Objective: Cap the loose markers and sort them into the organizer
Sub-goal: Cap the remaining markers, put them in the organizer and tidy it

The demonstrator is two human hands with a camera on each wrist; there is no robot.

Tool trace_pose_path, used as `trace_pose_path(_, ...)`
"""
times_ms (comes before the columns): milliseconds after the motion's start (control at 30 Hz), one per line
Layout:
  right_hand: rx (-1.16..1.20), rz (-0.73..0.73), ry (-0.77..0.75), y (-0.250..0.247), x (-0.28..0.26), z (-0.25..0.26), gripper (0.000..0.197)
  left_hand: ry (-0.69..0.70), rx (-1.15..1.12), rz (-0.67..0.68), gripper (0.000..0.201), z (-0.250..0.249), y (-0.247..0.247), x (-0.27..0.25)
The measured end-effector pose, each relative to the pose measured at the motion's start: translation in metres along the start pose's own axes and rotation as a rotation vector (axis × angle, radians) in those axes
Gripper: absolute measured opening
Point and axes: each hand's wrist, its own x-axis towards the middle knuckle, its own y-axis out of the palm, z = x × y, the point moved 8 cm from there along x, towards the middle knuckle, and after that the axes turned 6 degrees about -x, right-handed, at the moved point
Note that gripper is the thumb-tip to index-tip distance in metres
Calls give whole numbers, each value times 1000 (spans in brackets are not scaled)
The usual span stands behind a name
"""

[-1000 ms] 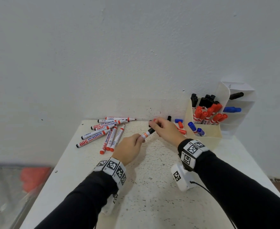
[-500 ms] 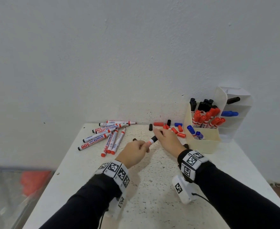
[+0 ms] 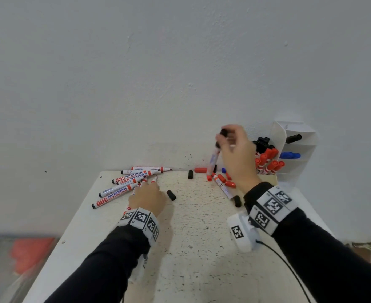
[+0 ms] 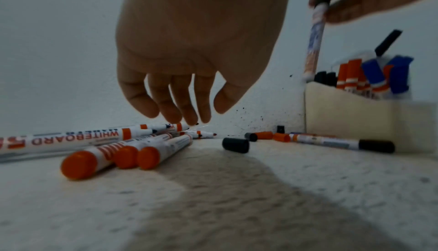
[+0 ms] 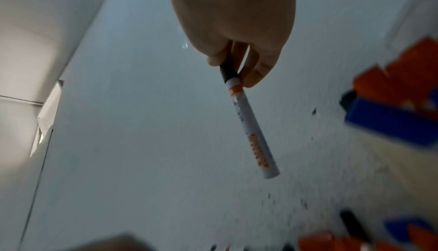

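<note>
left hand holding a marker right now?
No: the left hand hangs open above the uncapped markers, fingers relaxed and gripping nothing.

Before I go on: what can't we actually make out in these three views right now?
- Organizer: head view, right hand hides its front bins.
- Held marker: blurred in every view; label unreadable.
- Left hand: head view hides its fingers; wrist view leaves contact with the marker pile unclear.

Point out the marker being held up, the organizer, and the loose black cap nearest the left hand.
held marker (image 5: 249, 124), right wrist view, middle of its white barrel.
organizer (image 4: 343, 109), left wrist view, bare cream front wall.
loose black cap (image 3: 171, 195), head view, middle of the cap.
</note>
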Motion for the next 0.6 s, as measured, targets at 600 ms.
trace_pose_path(600, -133, -703, -258, -170, -8, -3, 31, -8, 69, 31, 41, 8, 16, 18)
